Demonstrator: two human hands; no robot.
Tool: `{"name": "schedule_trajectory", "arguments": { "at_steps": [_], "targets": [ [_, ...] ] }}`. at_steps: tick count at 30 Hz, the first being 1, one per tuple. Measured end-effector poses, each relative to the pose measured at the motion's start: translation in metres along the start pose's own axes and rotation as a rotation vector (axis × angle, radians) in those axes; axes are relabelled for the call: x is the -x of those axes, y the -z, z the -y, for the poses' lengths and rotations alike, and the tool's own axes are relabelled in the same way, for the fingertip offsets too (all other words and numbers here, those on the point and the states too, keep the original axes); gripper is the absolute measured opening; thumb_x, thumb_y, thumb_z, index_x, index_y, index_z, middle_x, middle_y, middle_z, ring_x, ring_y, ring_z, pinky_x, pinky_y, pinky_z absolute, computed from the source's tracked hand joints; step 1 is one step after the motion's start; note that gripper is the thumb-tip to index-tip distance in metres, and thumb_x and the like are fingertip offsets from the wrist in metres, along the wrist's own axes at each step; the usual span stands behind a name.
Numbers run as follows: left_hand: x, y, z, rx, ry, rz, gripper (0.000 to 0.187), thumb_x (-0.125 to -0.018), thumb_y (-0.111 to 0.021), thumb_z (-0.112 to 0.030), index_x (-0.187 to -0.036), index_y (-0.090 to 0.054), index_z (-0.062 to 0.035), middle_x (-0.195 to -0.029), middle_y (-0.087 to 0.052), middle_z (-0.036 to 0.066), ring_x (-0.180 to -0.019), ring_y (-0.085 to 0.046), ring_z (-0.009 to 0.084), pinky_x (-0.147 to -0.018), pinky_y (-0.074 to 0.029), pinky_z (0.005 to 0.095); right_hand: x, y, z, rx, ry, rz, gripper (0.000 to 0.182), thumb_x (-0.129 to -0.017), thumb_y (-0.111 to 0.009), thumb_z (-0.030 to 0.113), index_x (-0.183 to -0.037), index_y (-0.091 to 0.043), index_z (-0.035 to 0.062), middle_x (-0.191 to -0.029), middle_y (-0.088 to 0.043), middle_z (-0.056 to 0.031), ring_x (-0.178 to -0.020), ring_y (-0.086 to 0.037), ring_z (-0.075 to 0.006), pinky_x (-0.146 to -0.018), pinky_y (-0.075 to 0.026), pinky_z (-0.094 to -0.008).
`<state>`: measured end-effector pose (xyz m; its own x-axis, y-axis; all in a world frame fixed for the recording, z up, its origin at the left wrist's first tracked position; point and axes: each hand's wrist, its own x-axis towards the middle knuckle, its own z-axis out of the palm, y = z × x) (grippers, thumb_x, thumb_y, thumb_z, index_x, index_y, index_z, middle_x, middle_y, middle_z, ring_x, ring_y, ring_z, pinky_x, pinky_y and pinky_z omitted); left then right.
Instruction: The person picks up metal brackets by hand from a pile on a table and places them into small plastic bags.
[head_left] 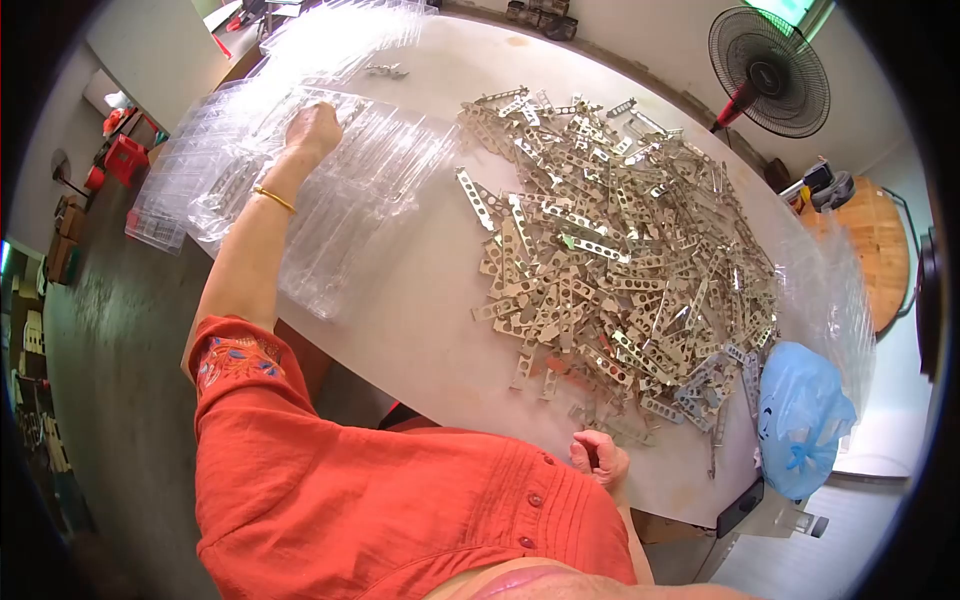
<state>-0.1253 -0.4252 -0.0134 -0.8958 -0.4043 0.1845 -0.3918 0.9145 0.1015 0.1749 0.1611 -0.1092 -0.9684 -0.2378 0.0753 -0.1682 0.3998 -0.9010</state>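
My left hand [315, 130] reaches out over the clear plastic blister trays [350, 200] on the left of the table. Its fingers are closed and point down at a tray; what they hold, if anything, is hidden. Close to my body, at the table's near edge, my right hand [600, 460] is curled with the fingers bent inward. I cannot make out anything inside it. Just beyond that hand spreads a large heap of flat metal strips with round holes [620, 260].
A tied blue plastic bag [803, 420] and a dark phone-like object [740, 508] are at the right edge. A few metal pieces [387, 71] lie at the far side. Beyond the table stand a black fan [768, 72] and a round wooden stool [868, 250].
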Motion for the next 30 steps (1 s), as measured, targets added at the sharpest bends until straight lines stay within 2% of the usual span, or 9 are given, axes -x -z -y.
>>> {"name": "schedule_trajectory", "arguments": {
  "at_steps": [10, 12, 14, 15, 17, 18, 22, 24, 30],
  "targets": [
    [-0.006, -0.009, -0.005, -0.014, 0.0, 0.067, 0.03, -0.087, -0.055, -0.013, -0.108, -0.071, 0.0, -0.115, -0.068, 0.027, -0.112, -0.065, 0.0423, -0.096, -0.052, 0.0493, 0.001, 0.002, -0.001, 0.038, 0.014, 0.029, 0.016, -0.091, -0.074, 0.011, -0.105, -0.066, 0.007, -0.075, -0.066, -0.0043, -0.057, -0.06, -0.0119, -0.054, -0.049, -0.0264],
    [-0.004, -0.014, -0.001, 0.017, -0.009, 0.019, 0.026, -0.086, -0.057, -0.016, -0.101, -0.073, -0.002, -0.109, -0.07, 0.026, -0.107, -0.067, 0.0419, -0.093, -0.052, 0.048, 0.0, 0.006, 0.005, 0.071, 0.026, 0.042, 0.018, -0.09, -0.074, 0.01, -0.105, -0.066, 0.0074, -0.075, -0.066, -0.0053, -0.057, -0.061, -0.0143, -0.053, -0.049, -0.0273],
    [-0.002, -0.012, 0.0, 0.046, -0.02, -0.026, 0.023, -0.084, -0.059, -0.018, -0.095, -0.075, -0.0039, -0.103, -0.071, 0.026, -0.103, -0.068, 0.0415, -0.09, -0.053, 0.0467, -0.002, 0.012, 0.01, 0.211, 0.266, 0.089, 0.024, -0.085, -0.076, 0.008, -0.107, -0.065, 0.008, -0.079, -0.066, -0.0075, -0.065, -0.066, -0.0219, -0.057, -0.052, -0.0311],
    [-0.001, -0.011, 0.002, 0.057, -0.044, -0.005, 0.024, -0.084, -0.059, -0.017, -0.097, -0.074, -0.0033, -0.104, -0.071, 0.026, -0.104, -0.067, 0.0418, -0.091, -0.052, 0.0469, -0.002, 0.017, 0.012, 0.211, 0.269, 0.085, 0.024, -0.085, -0.076, 0.008, -0.107, -0.065, 0.008, -0.079, -0.066, -0.0075, -0.065, -0.066, -0.0219, -0.057, -0.052, -0.0311],
    [0.006, -0.009, 0.001, 0.069, -0.065, 0.014, 0.025, -0.084, -0.059, -0.017, -0.099, -0.073, -0.0027, -0.105, -0.07, 0.027, -0.105, -0.067, 0.042, -0.092, -0.052, 0.0471, 0.0, 0.033, 0.011, 0.343, 0.469, 0.204, 0.026, -0.083, -0.074, 0.009, -0.108, -0.065, 0.0081, -0.089, -0.067, -0.0092, -0.077, -0.068, -0.0276, -0.064, -0.055, -0.036],
    [0.012, -0.008, -0.001, 0.053, -0.077, -0.011, 0.026, -0.084, -0.059, -0.015, -0.102, -0.073, -0.0023, -0.106, -0.07, 0.027, -0.105, -0.067, 0.0419, -0.092, -0.052, 0.0471, 0.005, 0.043, 0.011, 0.414, 0.47, 0.299, 0.027, -0.083, -0.071, 0.014, -0.109, -0.065, 0.008, -0.101, -0.067, -0.0088, -0.092, -0.067, -0.0288, -0.077, -0.055, -0.0408],
    [0.027, 0.012, -0.006, -0.078, -0.124, -0.001, 0.027, -0.084, -0.056, -0.01, -0.105, -0.072, -0.002, -0.106, -0.07, 0.027, -0.104, -0.067, 0.0413, -0.092, -0.052, 0.047, 0.008, 0.064, 0.008, 0.543, 0.631, 0.41, 0.031, -0.083, -0.068, 0.018, -0.113, -0.065, 0.0088, -0.112, -0.065, -0.008, -0.106, -0.064, -0.0284, -0.092, -0.051, -0.0437],
    [0.033, 0.019, -0.009, -0.086, -0.091, 0.013, 0.026, -0.083, -0.056, -0.009, -0.103, -0.071, -0.0019, -0.105, -0.07, 0.026, -0.104, -0.067, 0.0409, -0.091, -0.052, 0.0467, 0.014, 0.072, 0.0, 0.577, 0.637, 0.545, 0.044, -0.082, -0.07, 0.019, -0.125, -0.063, 0.0097, -0.126, -0.062, -0.0063, -0.123, -0.057, -0.0266, -0.11, -0.041, -0.0458],
    [0.026, 0.005, 0.002, -0.071, -0.063, -0.018, 0.018, -0.082, -0.057, -0.006, -0.092, -0.071, -0.0019, -0.099, -0.071, 0.025, -0.101, -0.068, 0.0406, -0.089, -0.053, 0.0461, 0.011, 0.093, -0.015, 0.687, 0.651, 0.739, 0.064, -0.081, -0.072, 0.021, -0.142, -0.053, 0.0127, -0.146, -0.052, -0.0028, -0.141, -0.045, -0.0199, -0.124, -0.023, -0.044]
  ]
}}
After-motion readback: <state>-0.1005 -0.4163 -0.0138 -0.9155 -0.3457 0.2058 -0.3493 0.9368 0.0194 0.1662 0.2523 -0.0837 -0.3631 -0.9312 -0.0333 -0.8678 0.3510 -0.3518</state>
